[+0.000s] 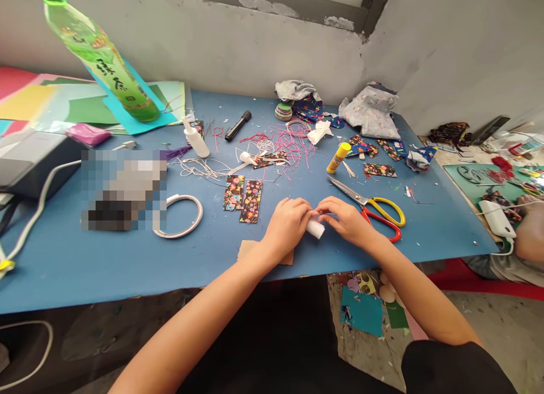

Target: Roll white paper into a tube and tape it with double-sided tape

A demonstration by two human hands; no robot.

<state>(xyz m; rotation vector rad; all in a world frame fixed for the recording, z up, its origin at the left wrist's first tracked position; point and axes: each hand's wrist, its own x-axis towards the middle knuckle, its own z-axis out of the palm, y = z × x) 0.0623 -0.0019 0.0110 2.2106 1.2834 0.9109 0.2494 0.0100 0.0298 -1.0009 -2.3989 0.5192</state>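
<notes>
A small white roll [315,228], perhaps of paper or soft sheet, sits between my hands near the table's front edge. My left hand [289,227] is closed around its upper left end. My right hand [343,219] pinches at the same end with thumb and fingertips; the exact grip is partly hidden. Beneath my left wrist lies a piece of brown cardboard [245,249]. Scissors [369,201] with one yellow and one red handle rest just right of my right hand. Two dark floral fabric strips [251,201] lie beyond my left hand.
A glue stick [339,157], tangled pink cord [293,144], a white squeeze bottle [196,139] and a black marker [238,126] lie farther back. Leftward are a white cable coil [199,212] and a tall green bottle [100,65]. Another person's arm [529,229] shows at far right.
</notes>
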